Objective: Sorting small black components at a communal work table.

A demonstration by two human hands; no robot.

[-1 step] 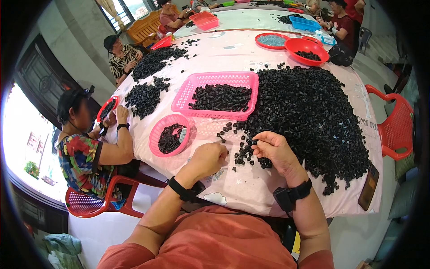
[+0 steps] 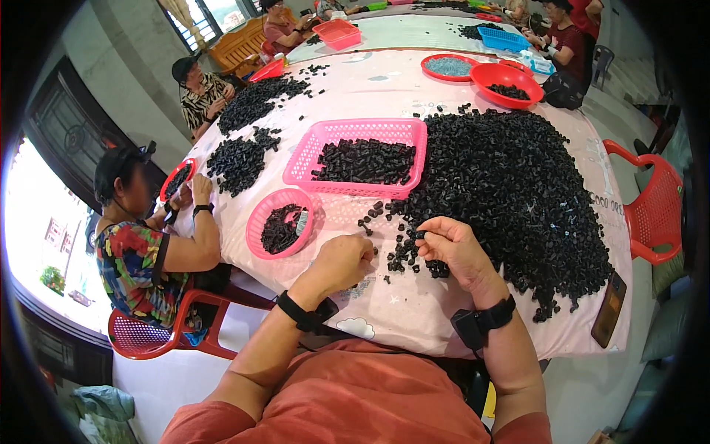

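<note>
Fingers of the right hand (image 2: pixel 457 253) pinch a small black piece (image 2: pixel 420 234), stubby and smooth, thumb pressed to forefinger at the dial's centre; the wearer sits at 6 o'clock. At 8 o'clock the left hand (image 2: pixel 342 263) curls its fingers inward with barely a gap; whether they grip anything cannot be told. Loose pieces (image 2: pixel 399 257), knobbly and dark, lie between and just beyond the hands on a bench (image 2: pixel 355 96) draped in pale pink printed cloth (image 2: pixel 421 314).

Nearby at 9 o'clock, a round pink basket (image 2: pixel 254 235) of slotted plastic holds thin dark scraps. A flat, dark phone (image 2: pixel 608 311) lies at 4 o'clock by the bench's edge. From 2 o'clock spreads a broad, gritty-looking heap (image 2: pixel 510 196) of black pieces, reaching the side of a rectangular pink basket (image 2: pixel 347 186) at 11 o'clock, itself part-filled with black pieces.

Farther off, a co-worker (image 2: pixel 133 248) in a patterned shirt sits at 9 o'clock, beyond the round basket. Dark piles (image 2: pixel 240 159) dot 10 o'clock. A red tray (image 2: pixel 427 68) of pale bluish bits sits at 12, a shallow red bowl (image 2: pixel 484 72) at 1, and a blue basket (image 2: pixel 510 46) well past it.
</note>
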